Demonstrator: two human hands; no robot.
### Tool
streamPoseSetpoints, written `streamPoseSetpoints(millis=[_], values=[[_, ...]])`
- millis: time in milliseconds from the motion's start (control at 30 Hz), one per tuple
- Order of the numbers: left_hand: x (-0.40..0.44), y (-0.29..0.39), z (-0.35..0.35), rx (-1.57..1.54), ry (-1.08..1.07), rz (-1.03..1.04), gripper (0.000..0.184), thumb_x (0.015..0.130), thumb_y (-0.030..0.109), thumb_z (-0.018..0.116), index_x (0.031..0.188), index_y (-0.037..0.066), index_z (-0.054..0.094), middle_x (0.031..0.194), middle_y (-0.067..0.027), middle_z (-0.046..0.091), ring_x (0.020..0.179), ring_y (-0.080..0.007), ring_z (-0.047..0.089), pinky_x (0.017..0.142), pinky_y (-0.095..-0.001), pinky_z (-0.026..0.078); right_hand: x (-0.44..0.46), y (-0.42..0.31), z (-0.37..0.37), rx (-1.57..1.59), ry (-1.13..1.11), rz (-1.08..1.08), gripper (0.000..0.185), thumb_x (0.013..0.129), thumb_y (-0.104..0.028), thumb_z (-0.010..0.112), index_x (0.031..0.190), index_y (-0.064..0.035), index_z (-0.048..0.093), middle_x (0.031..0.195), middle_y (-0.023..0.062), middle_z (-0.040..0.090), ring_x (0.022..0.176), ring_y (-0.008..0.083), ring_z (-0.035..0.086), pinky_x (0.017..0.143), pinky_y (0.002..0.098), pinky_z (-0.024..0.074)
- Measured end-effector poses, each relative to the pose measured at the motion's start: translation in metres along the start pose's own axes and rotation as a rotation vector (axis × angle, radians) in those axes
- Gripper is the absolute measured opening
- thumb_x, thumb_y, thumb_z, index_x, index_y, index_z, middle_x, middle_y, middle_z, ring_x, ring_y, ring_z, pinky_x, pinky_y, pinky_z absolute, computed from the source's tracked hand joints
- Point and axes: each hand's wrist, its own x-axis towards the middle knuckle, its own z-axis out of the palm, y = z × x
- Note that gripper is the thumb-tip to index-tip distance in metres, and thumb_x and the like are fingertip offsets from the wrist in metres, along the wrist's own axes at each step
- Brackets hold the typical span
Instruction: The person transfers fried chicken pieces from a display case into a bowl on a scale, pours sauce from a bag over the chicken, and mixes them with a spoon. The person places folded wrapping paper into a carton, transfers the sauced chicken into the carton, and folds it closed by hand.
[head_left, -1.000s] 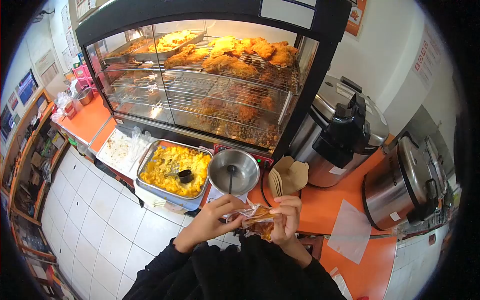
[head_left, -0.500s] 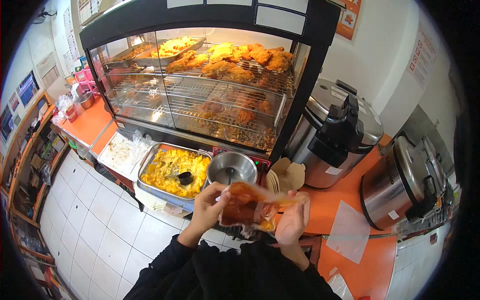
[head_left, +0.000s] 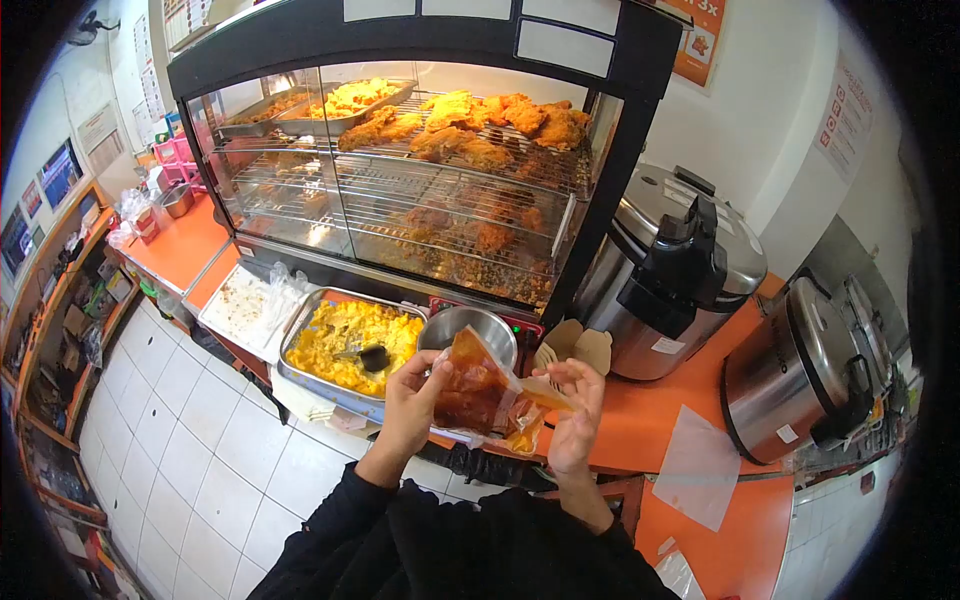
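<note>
- One bag (head_left: 472, 385) of reddish-brown food, at the counter's (head_left: 640, 425) near edge, before one bowl (head_left: 440, 328).
- Left hand (head_left: 410, 408): fingers pinching the bag.
- Right hand (head_left: 575, 425): fingers curled at its end; grip unclear.
- Floor (head_left: 205, 440) opens leftward; two cookers (head_left: 650, 335) stand right.

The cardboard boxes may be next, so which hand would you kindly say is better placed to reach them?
Probably the right hand: it is nearer the cardboard boxes, while the left hand grips the plastic bag farther left.
</note>
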Motion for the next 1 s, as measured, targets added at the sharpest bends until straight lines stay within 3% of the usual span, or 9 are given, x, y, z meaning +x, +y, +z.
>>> streamPoseSetpoints(millis=[133, 233, 333, 433, 700, 800, 900, 933, 1000], values=[[0.0, 0.006, 0.001, -0.036, 0.018, -0.006, 0.013, 0.093, 0.011, 0.057, 0.1, 0.001, 0.06, 0.092, -0.0027, 0.064, 0.083, -0.0075, 0.059, 0.075, -0.0222, 0.048, -0.002, 0.006, 0.014, -0.023, 0.043, -0.146, 0.057, 0.088, -0.045, 0.052, 0.124, -0.0018, 0.041, 0.113, 0.0152, 0.052, 0.108, 0.0255, 0.051, 0.094, 0.0407, 0.0397], [0.003, 0.007, 0.0, -0.043, 0.025, 0.006, 0.013, 0.093, 0.012, 0.057, 0.099, 0.0, 0.06, 0.09, -0.0021, 0.063, 0.083, -0.0073, 0.058, 0.076, -0.022, 0.047, 0.006, 0.006, 0.012, -0.339, -0.031, -0.191, 0.035, 0.094, -0.032, 0.052, 0.113, -0.0038, 0.049, 0.107, 0.0105, 0.054, 0.101, 0.0204, 0.053, 0.089, 0.0349, 0.0419], [0.004, 0.005, -0.002, -0.039, 0.048, 0.003, 0.014, 0.093, 0.013, 0.058, 0.099, 0.001, 0.06, 0.09, -0.001, 0.062, 0.083, -0.0067, 0.057, 0.076, -0.022, 0.046, 0.015, 0.01, 0.017, -0.178, 0.232, 0.002, 0.016, 0.096, -0.021, 0.051, 0.104, -0.0069, 0.052, 0.101, 0.0048, 0.055, 0.094, 0.0144, 0.053, 0.086, 0.0298, 0.0421], [0.004, 0.006, 0.002, -0.028, 0.062, 0.013, 0.014, 0.093, 0.014, 0.058, 0.098, 0.001, 0.06, 0.089, 0.0005, 0.061, 0.081, -0.0057, 0.055, 0.075, -0.0214, 0.045, 0.023, 0.002, 0.027, 0.16, 0.291, 0.155, 0.021, 0.096, -0.021, 0.053, 0.109, -0.0047, 0.054, 0.105, 0.0033, 0.055, 0.098, 0.0132, 0.05, 0.088, 0.0276, 0.0386], [0.002, 0.011, -0.01, -0.197, -0.059, -0.143, 0.014, 0.095, 0.022, 0.054, 0.09, 0.01, 0.058, 0.08, 0.0051, 0.054, 0.076, -0.003, 0.053, 0.059, -0.0196, 0.04, 0.037, -0.008, 0.029, 0.194, 0.366, 0.143, 0.025, 0.097, -0.027, 0.051, 0.108, -0.0055, 0.051, 0.106, 0.0032, 0.054, 0.098, 0.0129, 0.051, 0.087, 0.0275, 0.0391], [0.006, 0.014, -0.012, -0.259, 0.018, -0.238, 0.012, 0.094, 0.02, 0.053, 0.085, 0.011, 0.054, 0.084, 0.0039, 0.051, 0.08, -0.0055, 0.053, 0.062, -0.0212, 0.043, 0.043, -0.009, 0.02, 0.203, 0.383, 0.077, 0.024, 0.097, -0.029, 0.049, 0.105, -0.0065, 0.05, 0.103, 0.0032, 0.054, 0.096, 0.0134, 0.051, 0.087, 0.0285, 0.0395], [0.002, -0.001, -0.018, -0.189, -0.11, -0.162, 0.01, 0.089, 0.017, 0.055, 0.084, 0.009, 0.052, 0.1, -0.0001, 0.052, 0.09, -0.008, 0.053, 0.067, -0.0226, 0.046, 0.049, -0.016, 0.022, 0.252, 0.413, 0.03, 0.024, 0.097, -0.031, 0.048, 0.102, -0.0077, 0.049, 0.1, 0.0032, 0.053, 0.095, 0.0133, 0.051, 0.086, 0.0302, 0.0402], [0.004, -0.004, -0.023, -0.091, -0.23, -0.059, 0.01, 0.087, 0.016, 0.052, 0.084, 0.006, 0.051, 0.119, -0.0037, 0.047, 0.107, -0.0129, 0.052, 0.076, -0.026, 0.049, 0.05, -0.018, 0.022, 0.255, 0.427, 0.027, 0.024, 0.097, -0.031, 0.048, 0.102, -0.0078, 0.048, 0.1, 0.0032, 0.053, 0.095, 0.0133, 0.051, 0.086, 0.0304, 0.0403], [0.002, 0.007, -0.014, -0.283, -0.305, -0.046, 0.015, 0.085, 0.014, 0.059, 0.093, 0.004, 0.051, 0.124, -0.0046, 0.045, 0.116, -0.0154, 0.048, 0.081, -0.0285, 0.049, 0.052, -0.024, 0.025, 0.248, 0.457, 0.025, 0.024, 0.097, -0.032, 0.049, 0.102, -0.0078, 0.048, 0.1, 0.0031, 0.053, 0.095, 0.0131, 0.05, 0.086, 0.0305, 0.0404]])
